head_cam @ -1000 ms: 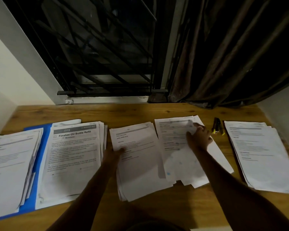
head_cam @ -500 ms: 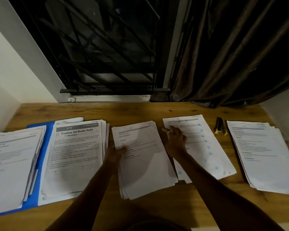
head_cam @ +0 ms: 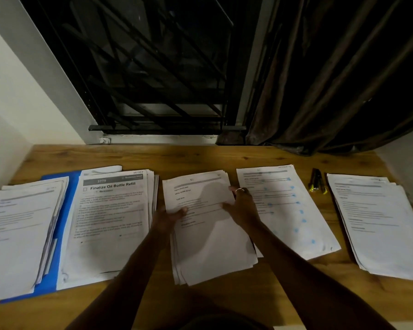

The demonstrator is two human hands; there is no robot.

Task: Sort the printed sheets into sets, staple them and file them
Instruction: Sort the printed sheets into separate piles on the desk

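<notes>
Several piles of printed sheets lie in a row on the wooden desk [head_cam: 200, 158]. My left hand [head_cam: 167, 219] grips the left edge of the middle pile [head_cam: 212, 246], thumb on top. My right hand [head_cam: 242, 207] holds the right edge of that pile's top sheet, whose upper part lifts slightly. A pile headed "Finalize Oil Bottle Refill" [head_cam: 110, 222] lies on a blue folder [head_cam: 65, 210]. Another pile [head_cam: 17, 234] covers the folder's left side. A sheet with blue dots [head_cam: 289, 208] lies right of my hands. The black and yellow stapler [head_cam: 316, 181] sits beyond it.
A further pile of sheets [head_cam: 379, 222] lies at the desk's right end, close to the wall. A barred window [head_cam: 153, 79] and a dark curtain [head_cam: 332, 79] stand behind the desk. White walls close in both sides.
My right hand has left the blue-dotted sheet and moved left onto the middle pile's right edge. The top sheet there has started to lift. My left hand stayed on the pile's left edge.
</notes>
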